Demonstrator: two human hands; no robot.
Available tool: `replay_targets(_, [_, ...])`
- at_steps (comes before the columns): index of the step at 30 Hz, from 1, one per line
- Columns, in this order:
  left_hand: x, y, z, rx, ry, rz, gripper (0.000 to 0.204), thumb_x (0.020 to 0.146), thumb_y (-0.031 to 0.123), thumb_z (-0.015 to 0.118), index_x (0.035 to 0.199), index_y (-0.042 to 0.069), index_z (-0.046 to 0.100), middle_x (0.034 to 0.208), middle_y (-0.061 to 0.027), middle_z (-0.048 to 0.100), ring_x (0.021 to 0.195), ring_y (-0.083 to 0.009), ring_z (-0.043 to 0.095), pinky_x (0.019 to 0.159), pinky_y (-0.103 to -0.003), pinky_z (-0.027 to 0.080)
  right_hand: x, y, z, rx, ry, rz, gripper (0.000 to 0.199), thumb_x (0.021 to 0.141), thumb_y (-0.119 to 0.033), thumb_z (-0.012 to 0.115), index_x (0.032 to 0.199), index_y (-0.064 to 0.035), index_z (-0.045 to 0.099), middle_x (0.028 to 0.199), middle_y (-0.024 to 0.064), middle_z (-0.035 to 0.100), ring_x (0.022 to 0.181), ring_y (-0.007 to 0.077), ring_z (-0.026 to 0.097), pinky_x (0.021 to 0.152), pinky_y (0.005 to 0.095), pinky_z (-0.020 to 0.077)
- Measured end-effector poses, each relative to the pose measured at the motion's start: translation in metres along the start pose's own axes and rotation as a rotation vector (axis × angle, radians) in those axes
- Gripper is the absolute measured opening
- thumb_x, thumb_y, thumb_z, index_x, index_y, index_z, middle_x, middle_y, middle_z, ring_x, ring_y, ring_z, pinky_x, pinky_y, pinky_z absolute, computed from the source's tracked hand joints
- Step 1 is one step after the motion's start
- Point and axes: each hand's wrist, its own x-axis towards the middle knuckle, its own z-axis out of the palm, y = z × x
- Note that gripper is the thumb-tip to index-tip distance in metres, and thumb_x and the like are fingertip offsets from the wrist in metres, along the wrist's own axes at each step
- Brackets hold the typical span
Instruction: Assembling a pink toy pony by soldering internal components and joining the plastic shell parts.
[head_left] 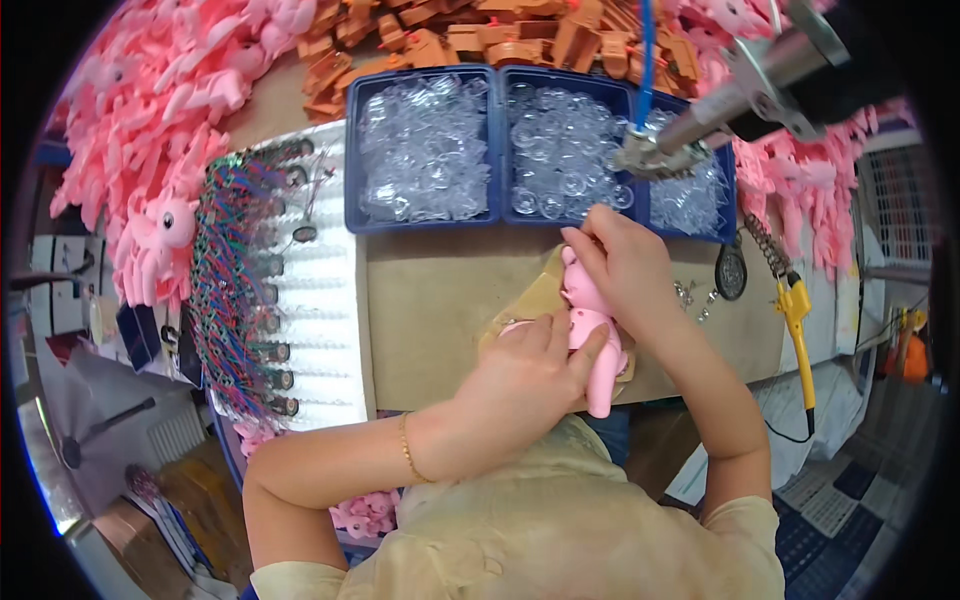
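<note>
A pink plastic toy animal figure lies over a tan pad at the table's front edge, close to my body. My left hand is closed around its middle, fingers across the body and thumb along the lower part. At the toy's upper end, my right hand has its thumb and fingers bent together in a pinch. Whatever sits between those fingertips is hidden, and the hand covers part of the toy's head.
Blue bins of clear plastic parts stand ahead under a metal machine arm. Bundled wires with round black parts lie left on white foam. Pink toys and orange parts are heaped behind. A yellow-handled soldering iron hangs right.
</note>
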Motion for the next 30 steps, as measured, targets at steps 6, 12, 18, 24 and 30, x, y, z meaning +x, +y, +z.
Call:
replay_targets(6, [0.007, -0.002, -0.006, -0.076, -0.124, -0.050, 0.053, 0.071, 0.028, 0.068, 0.116, 0.003, 0.056, 0.125, -0.0187, 0.051, 0.082, -0.0244, 0.058, 0.069, -0.033, 0.052, -0.001, 0.006, 0.001, 0.031, 0.117, -0.014, 0.021, 0.088, -0.017, 0.059, 0.076, -0.0033, 0.049, 0.065, 0.0099, 0.054, 0.057, 0.0252, 0.055, 0.054, 0.0336, 0.0418])
replay_targets(12, [0.010, -0.004, -0.003, 0.067, -0.099, 0.018, 0.054, 0.070, 0.029, 0.069, 0.115, 0.004, 0.056, 0.131, -0.0204, 0.046, 0.079, -0.0222, 0.058, 0.063, -0.031, 0.052, -0.010, 0.017, -0.015, 1.204, 0.339, 0.005, 0.028, 0.093, -0.015, 0.045, 0.067, -0.0052, 0.047, 0.060, -0.0003, 0.042, 0.051, 0.0065, 0.032, 0.047, 0.0224, 0.0242])
replay_targets(18, [0.014, -0.012, -0.001, 0.101, 0.000, 0.146, 0.054, 0.070, 0.032, 0.067, 0.116, 0.005, 0.057, 0.128, -0.0215, 0.049, 0.079, -0.0201, 0.058, 0.057, -0.030, 0.050, -0.030, 0.008, -0.025, 0.675, 0.614, 0.101, 0.018, 0.086, -0.008, 0.053, 0.070, -0.0005, 0.049, 0.067, -0.0010, 0.046, 0.061, 0.0073, 0.042, 0.055, 0.0233, 0.0361])
replay_targets(24, [0.012, 0.000, -0.005, 0.131, -0.047, 0.120, 0.049, 0.076, 0.033, 0.062, 0.117, 0.006, 0.056, 0.125, -0.0223, 0.052, 0.067, -0.0181, 0.058, 0.050, -0.027, 0.046, 0.072, -0.086, -0.126, 0.771, 0.516, -0.364, 0.032, 0.080, -0.016, 0.067, 0.102, 0.0025, 0.051, 0.091, 0.0074, 0.058, 0.080, 0.0137, 0.056, 0.071, 0.0260, 0.0446])
replay_targets(30, [0.014, 0.012, 0.015, 0.348, 0.052, 0.001, 0.057, 0.080, 0.037, 0.056, 0.119, -0.005, 0.053, 0.124, -0.0223, 0.053, 0.060, -0.0157, 0.054, 0.048, -0.028, 0.045, 0.063, -0.072, -0.177, 0.683, 0.340, -0.308, 0.033, 0.091, -0.025, 0.054, 0.110, 0.0016, 0.052, 0.091, 0.0083, 0.061, 0.083, 0.0134, 0.059, 0.076, 0.0274, 0.0481])
